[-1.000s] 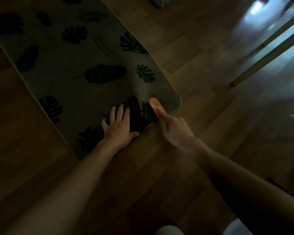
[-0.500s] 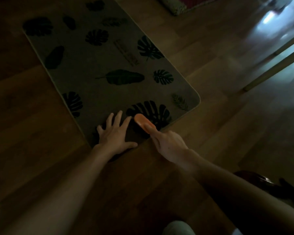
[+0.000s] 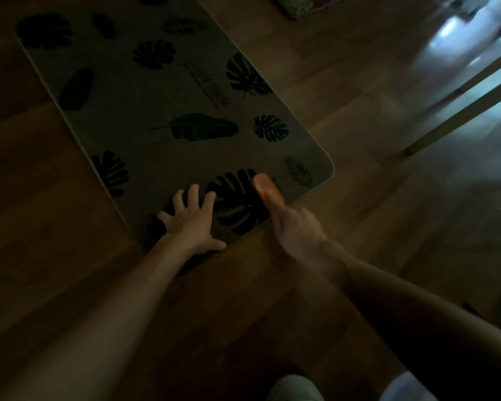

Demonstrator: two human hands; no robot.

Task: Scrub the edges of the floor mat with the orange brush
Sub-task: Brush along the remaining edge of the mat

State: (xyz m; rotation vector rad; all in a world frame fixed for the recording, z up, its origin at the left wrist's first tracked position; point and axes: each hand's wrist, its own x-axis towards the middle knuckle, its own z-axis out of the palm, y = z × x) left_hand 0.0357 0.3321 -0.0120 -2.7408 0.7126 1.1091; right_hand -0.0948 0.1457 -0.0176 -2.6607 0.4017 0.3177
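Note:
A beige floor mat (image 3: 162,151) printed with dark leaves lies at an angle on the dim wooden floor. My left hand (image 3: 193,224) rests flat on the mat's near edge, fingers spread. Motion-blurred, my right hand (image 3: 294,230) grips the orange brush (image 3: 265,188). The brush head lies on the mat beside the near edge, left of the near right corner (image 3: 329,166). The brush's handle is hidden in my palm.
Pale furniture legs (image 3: 457,117) slant across the floor at the right. Another rug's corner (image 3: 298,8) shows at the top edge. Bright glare (image 3: 451,33) lies on the floor at the top right. My knees (image 3: 295,389) show at the bottom.
The brush swept left along the near edge, then back toward the right. My left hand stays pressed on the mat. The camera view shifted, showing more of the mat.

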